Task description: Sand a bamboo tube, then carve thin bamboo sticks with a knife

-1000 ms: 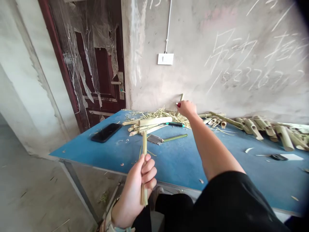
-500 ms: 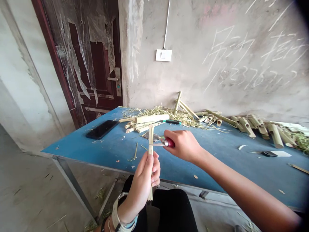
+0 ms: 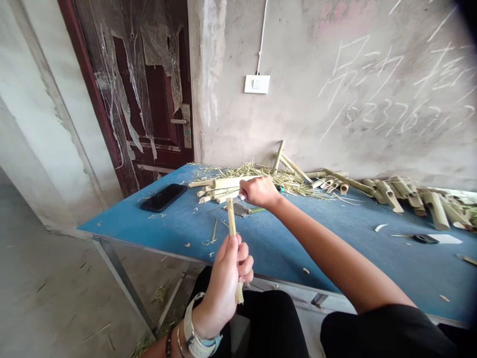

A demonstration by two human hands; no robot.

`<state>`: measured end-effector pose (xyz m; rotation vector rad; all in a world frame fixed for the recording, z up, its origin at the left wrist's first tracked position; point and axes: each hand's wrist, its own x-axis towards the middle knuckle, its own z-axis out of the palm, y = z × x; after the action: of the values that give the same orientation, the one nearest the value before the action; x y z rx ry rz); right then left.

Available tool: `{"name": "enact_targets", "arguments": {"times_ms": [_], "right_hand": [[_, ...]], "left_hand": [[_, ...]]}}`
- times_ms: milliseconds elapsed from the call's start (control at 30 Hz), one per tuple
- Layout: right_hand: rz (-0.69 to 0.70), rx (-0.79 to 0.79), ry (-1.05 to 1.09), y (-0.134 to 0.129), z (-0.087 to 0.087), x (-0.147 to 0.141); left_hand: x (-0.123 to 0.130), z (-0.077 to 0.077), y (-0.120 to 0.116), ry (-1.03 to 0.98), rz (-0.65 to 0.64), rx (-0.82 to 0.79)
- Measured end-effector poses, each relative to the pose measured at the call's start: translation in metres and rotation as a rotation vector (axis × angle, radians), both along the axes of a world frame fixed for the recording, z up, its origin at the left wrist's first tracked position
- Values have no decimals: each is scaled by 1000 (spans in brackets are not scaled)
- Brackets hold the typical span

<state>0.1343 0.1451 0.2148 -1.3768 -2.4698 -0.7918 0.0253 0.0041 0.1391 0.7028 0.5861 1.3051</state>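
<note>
My left hand [image 3: 229, 278] is wrapped round a pale bamboo strip [image 3: 231, 219], which stands nearly upright above the table's front edge. My right hand [image 3: 261, 192] is closed round a knife [image 3: 241, 197]; most of its handle is hidden in the fist, and a bit of blade shows near the strip's top end. Behind the hands lies a stack of peeled bamboo pieces [image 3: 219, 191] on the blue table [image 3: 290, 248]. A flat grey piece [image 3: 242, 211] lies below the right fist.
A black phone [image 3: 164, 197] lies on the table's left part. Green shavings [image 3: 246, 171] are heaped towards the wall. Cut bamboo tubes [image 3: 387, 194] line the back right, and a dark-handled blade [image 3: 427, 238] lies in front of them.
My right hand has moved up and away from me with the knife, from the strip's middle to its top end. The strip in my left hand leans slightly more to the left.
</note>
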Motion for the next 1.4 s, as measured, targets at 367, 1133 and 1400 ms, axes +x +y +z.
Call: {"name": "enact_targets", "arguments": {"times_ms": [367,1133,1400], "right_hand": [[149,-3,-57,20,8,-26],[346,-7,-115,52,11,-67],[324,-58,-62,58,1,-75]], "left_hand": [[-11,4,-3,-112,61,-22],[-28,25,-1,-394,133,-114],[-32,26,4,-420,148,-132]]}}
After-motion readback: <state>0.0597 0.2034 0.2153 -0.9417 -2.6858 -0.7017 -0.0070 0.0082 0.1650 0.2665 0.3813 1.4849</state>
